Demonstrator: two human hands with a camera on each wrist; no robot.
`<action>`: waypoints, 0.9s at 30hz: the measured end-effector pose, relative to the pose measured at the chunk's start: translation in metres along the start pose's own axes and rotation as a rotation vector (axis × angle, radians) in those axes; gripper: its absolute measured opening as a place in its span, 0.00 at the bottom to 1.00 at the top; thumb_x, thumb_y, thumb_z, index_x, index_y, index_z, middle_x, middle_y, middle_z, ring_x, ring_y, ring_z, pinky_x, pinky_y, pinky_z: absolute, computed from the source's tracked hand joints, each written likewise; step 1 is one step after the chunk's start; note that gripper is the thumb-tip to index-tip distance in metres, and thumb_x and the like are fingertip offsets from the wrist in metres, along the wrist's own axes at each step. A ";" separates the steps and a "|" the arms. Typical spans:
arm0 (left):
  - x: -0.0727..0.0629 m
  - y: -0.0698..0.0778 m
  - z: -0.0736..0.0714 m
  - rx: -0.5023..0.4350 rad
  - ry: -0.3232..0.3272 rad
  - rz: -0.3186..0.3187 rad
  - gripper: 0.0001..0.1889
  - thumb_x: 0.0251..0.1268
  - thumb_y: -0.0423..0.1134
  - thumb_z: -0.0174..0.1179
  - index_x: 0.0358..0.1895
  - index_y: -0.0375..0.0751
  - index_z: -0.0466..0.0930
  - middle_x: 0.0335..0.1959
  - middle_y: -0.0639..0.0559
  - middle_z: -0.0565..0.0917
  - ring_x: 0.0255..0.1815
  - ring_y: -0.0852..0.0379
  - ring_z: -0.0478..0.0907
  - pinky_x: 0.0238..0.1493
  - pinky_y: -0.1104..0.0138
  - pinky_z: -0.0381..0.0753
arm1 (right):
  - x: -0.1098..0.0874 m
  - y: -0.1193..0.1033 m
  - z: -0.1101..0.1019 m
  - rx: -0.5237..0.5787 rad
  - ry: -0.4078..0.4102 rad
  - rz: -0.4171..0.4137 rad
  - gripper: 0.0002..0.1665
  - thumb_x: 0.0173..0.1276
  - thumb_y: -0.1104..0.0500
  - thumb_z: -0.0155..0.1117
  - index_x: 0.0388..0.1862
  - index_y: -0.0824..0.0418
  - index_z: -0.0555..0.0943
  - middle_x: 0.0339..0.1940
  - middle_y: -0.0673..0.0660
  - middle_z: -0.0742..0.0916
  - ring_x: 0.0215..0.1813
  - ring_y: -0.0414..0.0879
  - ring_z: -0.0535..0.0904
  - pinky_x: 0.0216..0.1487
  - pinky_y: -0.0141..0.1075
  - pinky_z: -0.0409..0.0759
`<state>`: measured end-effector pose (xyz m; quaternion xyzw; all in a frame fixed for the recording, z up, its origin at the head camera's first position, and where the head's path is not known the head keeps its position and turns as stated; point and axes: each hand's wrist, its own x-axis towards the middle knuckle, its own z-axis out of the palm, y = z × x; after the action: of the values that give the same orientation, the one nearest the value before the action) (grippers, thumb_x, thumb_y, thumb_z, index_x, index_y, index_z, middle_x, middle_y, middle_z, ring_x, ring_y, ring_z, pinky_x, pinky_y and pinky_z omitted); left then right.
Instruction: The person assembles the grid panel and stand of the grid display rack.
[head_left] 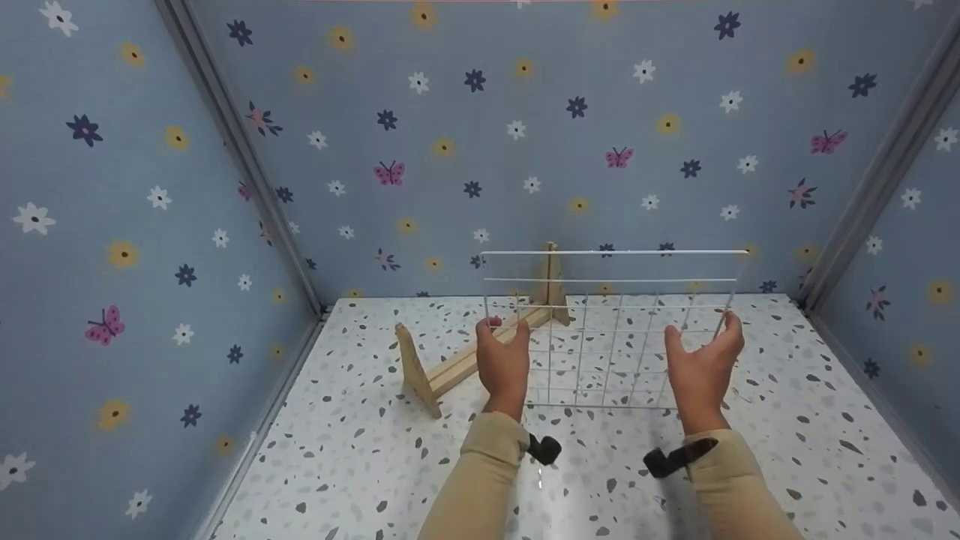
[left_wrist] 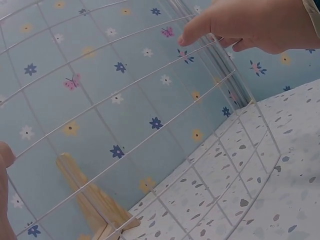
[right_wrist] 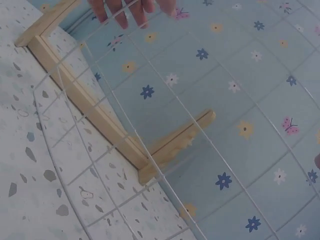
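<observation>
A white wire rack (head_left: 615, 252), a grid of thin bars with a bend along its lower part, is held up at a tilt above the white speckled tabletop. My left hand (head_left: 504, 369) grips its left side and my right hand (head_left: 701, 375) grips its right side, thumbs toward the middle. The left wrist view shows the right hand (left_wrist: 250, 25) at the rack's side edge, its thumb in front of the wires. Behind and left of the rack stands a wooden frame (head_left: 454, 370), two pointed uprights joined by a beam. The rack and left hand partly cover that beam.
Flowered blue panels (head_left: 525, 150) enclose the tabletop (head_left: 345, 465) at the back and both sides, with grey metal posts (head_left: 247, 150) at the corners. One wooden upright (head_left: 553, 285) stands close to the back panel.
</observation>
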<state>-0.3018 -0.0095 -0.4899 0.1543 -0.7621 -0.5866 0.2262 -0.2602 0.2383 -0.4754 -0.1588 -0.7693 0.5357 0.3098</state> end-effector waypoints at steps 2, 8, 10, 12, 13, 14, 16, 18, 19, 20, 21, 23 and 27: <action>0.000 -0.001 0.000 0.009 -0.002 -0.009 0.24 0.66 0.55 0.66 0.58 0.46 0.74 0.51 0.48 0.84 0.38 0.51 0.80 0.37 0.56 0.75 | -0.005 -0.002 0.003 -0.007 0.051 -0.030 0.51 0.70 0.46 0.68 0.81 0.55 0.50 0.80 0.58 0.54 0.80 0.53 0.54 0.77 0.52 0.57; 0.002 0.001 -0.002 0.025 -0.019 -0.025 0.27 0.65 0.56 0.66 0.60 0.46 0.74 0.56 0.45 0.83 0.46 0.47 0.82 0.43 0.53 0.77 | -0.022 -0.003 0.017 -0.004 0.126 -0.136 0.49 0.67 0.51 0.72 0.77 0.62 0.56 0.77 0.63 0.57 0.76 0.56 0.60 0.71 0.54 0.66; 0.002 0.001 -0.002 0.029 -0.029 -0.026 0.28 0.65 0.57 0.66 0.62 0.46 0.74 0.57 0.45 0.83 0.48 0.46 0.82 0.45 0.52 0.77 | -0.027 -0.002 0.022 -0.010 0.119 -0.155 0.48 0.66 0.52 0.73 0.76 0.62 0.57 0.76 0.64 0.59 0.74 0.58 0.61 0.69 0.55 0.67; 0.003 0.001 -0.002 0.028 -0.038 -0.028 0.29 0.65 0.58 0.65 0.62 0.46 0.74 0.58 0.45 0.83 0.49 0.46 0.82 0.46 0.51 0.77 | -0.033 0.000 0.027 -0.016 0.105 -0.169 0.47 0.66 0.53 0.73 0.76 0.64 0.59 0.74 0.65 0.61 0.73 0.59 0.62 0.68 0.56 0.68; 0.003 0.001 -0.002 0.027 -0.040 -0.029 0.29 0.65 0.58 0.65 0.63 0.45 0.74 0.59 0.45 0.82 0.50 0.45 0.82 0.47 0.51 0.77 | -0.036 0.001 0.030 -0.027 0.096 -0.169 0.47 0.65 0.53 0.74 0.75 0.64 0.59 0.73 0.65 0.62 0.72 0.60 0.63 0.67 0.56 0.68; 0.003 0.000 -0.002 0.027 -0.042 -0.030 0.29 0.65 0.58 0.65 0.63 0.45 0.74 0.59 0.45 0.82 0.51 0.45 0.82 0.47 0.51 0.77 | -0.039 0.002 0.033 -0.036 0.087 -0.170 0.47 0.65 0.53 0.74 0.75 0.64 0.60 0.73 0.65 0.63 0.72 0.60 0.63 0.67 0.56 0.68; 0.003 -0.001 -0.002 0.028 -0.042 -0.037 0.29 0.65 0.58 0.65 0.63 0.46 0.74 0.60 0.45 0.82 0.53 0.44 0.82 0.49 0.50 0.77 | -0.044 0.004 0.038 -0.053 0.068 -0.167 0.46 0.65 0.53 0.74 0.74 0.65 0.60 0.71 0.66 0.64 0.71 0.60 0.64 0.67 0.55 0.68; 0.003 -0.001 -0.002 0.031 -0.039 -0.039 0.29 0.65 0.58 0.65 0.63 0.46 0.74 0.62 0.45 0.81 0.55 0.43 0.81 0.51 0.50 0.77 | -0.049 0.004 0.044 -0.057 0.039 -0.159 0.46 0.65 0.54 0.74 0.74 0.66 0.61 0.71 0.66 0.65 0.69 0.62 0.66 0.65 0.56 0.69; 0.004 -0.001 -0.001 0.031 -0.036 -0.040 0.29 0.65 0.57 0.66 0.63 0.46 0.74 0.63 0.46 0.80 0.57 0.43 0.81 0.53 0.50 0.77 | -0.051 0.005 0.046 -0.061 0.026 -0.154 0.46 0.65 0.54 0.74 0.74 0.65 0.61 0.71 0.66 0.65 0.68 0.62 0.66 0.64 0.55 0.70; 0.004 -0.001 -0.001 0.030 -0.036 -0.040 0.29 0.65 0.57 0.66 0.64 0.46 0.75 0.63 0.46 0.80 0.57 0.43 0.80 0.54 0.50 0.77 | -0.053 0.004 0.048 -0.060 0.008 -0.147 0.46 0.65 0.54 0.74 0.74 0.65 0.61 0.71 0.67 0.65 0.67 0.63 0.67 0.63 0.55 0.71; 0.004 -0.001 -0.001 0.031 -0.034 -0.041 0.29 0.65 0.57 0.66 0.64 0.47 0.75 0.64 0.47 0.80 0.58 0.43 0.80 0.55 0.50 0.77 | -0.054 0.004 0.050 -0.061 -0.008 -0.140 0.46 0.65 0.54 0.74 0.74 0.65 0.60 0.71 0.67 0.65 0.67 0.63 0.67 0.62 0.56 0.71; 0.005 -0.001 0.000 0.040 -0.029 -0.038 0.30 0.65 0.57 0.67 0.65 0.47 0.75 0.66 0.48 0.79 0.60 0.44 0.79 0.58 0.50 0.76 | -0.057 0.004 0.054 -0.067 -0.042 -0.127 0.46 0.66 0.53 0.73 0.74 0.65 0.60 0.71 0.67 0.65 0.66 0.64 0.67 0.62 0.56 0.72; 0.006 -0.001 0.001 0.077 -0.018 -0.010 0.31 0.65 0.56 0.67 0.67 0.47 0.75 0.67 0.49 0.78 0.65 0.46 0.75 0.65 0.50 0.70 | -0.061 0.006 0.060 -0.091 -0.094 -0.105 0.47 0.67 0.51 0.72 0.75 0.65 0.59 0.72 0.67 0.64 0.67 0.63 0.68 0.63 0.57 0.71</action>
<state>-0.3072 -0.0120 -0.4906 0.1615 -0.7853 -0.5595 0.2101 -0.2539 0.1621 -0.5139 -0.1070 -0.8138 0.4900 0.2935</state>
